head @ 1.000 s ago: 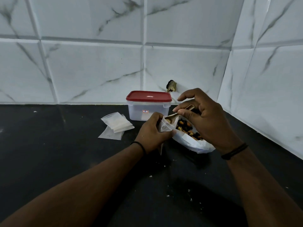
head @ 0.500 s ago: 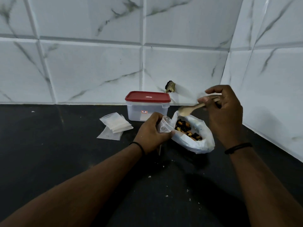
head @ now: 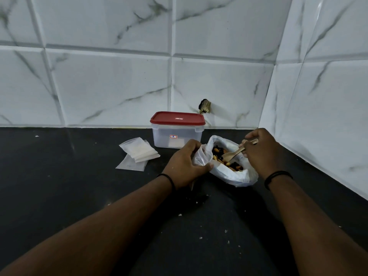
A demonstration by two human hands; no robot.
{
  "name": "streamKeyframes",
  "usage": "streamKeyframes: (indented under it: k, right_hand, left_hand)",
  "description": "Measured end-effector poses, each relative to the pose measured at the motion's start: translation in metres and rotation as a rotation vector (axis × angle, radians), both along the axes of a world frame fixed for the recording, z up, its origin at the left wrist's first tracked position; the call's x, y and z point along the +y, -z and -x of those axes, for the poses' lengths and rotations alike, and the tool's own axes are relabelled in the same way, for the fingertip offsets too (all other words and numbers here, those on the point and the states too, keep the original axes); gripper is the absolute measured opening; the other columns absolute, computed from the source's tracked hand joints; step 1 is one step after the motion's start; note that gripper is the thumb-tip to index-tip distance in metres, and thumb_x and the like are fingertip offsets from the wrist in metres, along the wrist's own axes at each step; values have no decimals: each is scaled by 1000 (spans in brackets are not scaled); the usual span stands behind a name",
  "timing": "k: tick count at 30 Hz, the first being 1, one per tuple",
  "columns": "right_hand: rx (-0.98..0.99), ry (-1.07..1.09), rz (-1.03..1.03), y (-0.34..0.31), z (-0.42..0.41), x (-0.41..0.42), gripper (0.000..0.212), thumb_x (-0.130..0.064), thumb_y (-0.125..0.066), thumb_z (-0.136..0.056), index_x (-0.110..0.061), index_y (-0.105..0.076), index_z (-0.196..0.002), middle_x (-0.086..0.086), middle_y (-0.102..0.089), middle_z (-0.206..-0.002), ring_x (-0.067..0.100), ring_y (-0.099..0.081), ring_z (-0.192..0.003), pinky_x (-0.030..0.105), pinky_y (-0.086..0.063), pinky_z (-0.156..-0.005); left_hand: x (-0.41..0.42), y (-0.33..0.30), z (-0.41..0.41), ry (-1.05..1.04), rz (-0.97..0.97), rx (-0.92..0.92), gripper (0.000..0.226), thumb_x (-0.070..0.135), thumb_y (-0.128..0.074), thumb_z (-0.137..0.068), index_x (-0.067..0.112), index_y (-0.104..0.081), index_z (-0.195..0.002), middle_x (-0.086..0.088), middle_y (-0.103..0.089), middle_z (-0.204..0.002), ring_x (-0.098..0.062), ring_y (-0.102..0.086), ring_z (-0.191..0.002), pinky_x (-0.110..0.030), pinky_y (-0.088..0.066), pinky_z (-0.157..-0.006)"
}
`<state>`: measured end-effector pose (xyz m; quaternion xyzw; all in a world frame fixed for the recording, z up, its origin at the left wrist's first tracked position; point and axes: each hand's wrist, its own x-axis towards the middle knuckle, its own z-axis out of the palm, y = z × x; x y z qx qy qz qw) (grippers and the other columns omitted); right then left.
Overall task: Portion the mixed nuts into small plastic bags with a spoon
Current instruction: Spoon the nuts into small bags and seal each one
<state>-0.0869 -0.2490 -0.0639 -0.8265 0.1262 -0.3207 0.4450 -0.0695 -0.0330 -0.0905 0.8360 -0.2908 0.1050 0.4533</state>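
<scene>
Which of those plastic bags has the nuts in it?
The large crumpled bag beside the right hand, open with the spoon dipped into its nuts. The small flat bags left of the red-lidded box look empty.

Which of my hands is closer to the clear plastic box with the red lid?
Left. Your left hand sits just in front of the red-lidded clear plastic box; your right hand is farther off to its right, holding the wooden spoon.

Clear tub (head: 176,136) with red lid (head: 177,118), shut, small sticker on the front, stands at the back of the black table (head: 59,186) against the wall (head: 109,86). White marble-look tiles, grey veins. Dark chipped hole (head: 205,106) in a tile just above right of the tub. White crumbs (head: 226,231) scattered on the near table.
</scene>
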Motion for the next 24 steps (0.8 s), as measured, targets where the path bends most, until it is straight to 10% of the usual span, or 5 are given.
streamKeyframes:
  k: [8, 24]
  right_hand:
    - [59, -19, -399, 4, -6, 0, 9, -4, -60, -92, -12, -57, -89, 15, -74, -84, 24, -72, -65, 34, -61, -65]
    - [-123, 102, -278, -10, 8, 3, 12, -4, -54, -90, -13, -60, -94, 6, -73, -77, 22, -72, -70, 38, -62, -67]
  left_hand:
    - [-1, 1, -1, -1, 9, 7, 47, 36, -74, -82, 23, -47, -118, 5, -59, -116, -7, -56, -99, -10, -43, -76]
    - [0, 1, -3, -16, 47, 26, 44, 36, -74, -82, 23, -48, -116, 5, -59, -116, -7, -57, -100, -11, -44, -73]
